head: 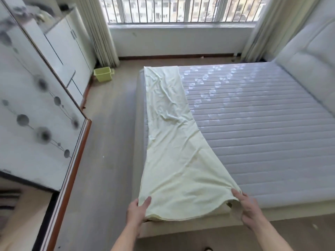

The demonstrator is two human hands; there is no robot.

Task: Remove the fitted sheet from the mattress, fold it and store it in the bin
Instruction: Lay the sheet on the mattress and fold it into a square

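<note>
The sheet (pixel 172 138) lies folded in a long strip along the mattress (pixel 253 127) left edge. Left hand (pixel 138 210) and right hand (pixel 249 208) each pinch a near corner. The bin (pixel 103 74) stands well apart on the floor beside the cabinet (pixel 68 44), below the curtain (pixel 97 31).

no legible text, labels, or numbers

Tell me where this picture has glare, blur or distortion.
Head view: window daylight glares in patches on the mattress; wide-angle lens bends the wardrobe at left, its pattern smeared; the sheet and both hands stay fairly sharp.
</note>
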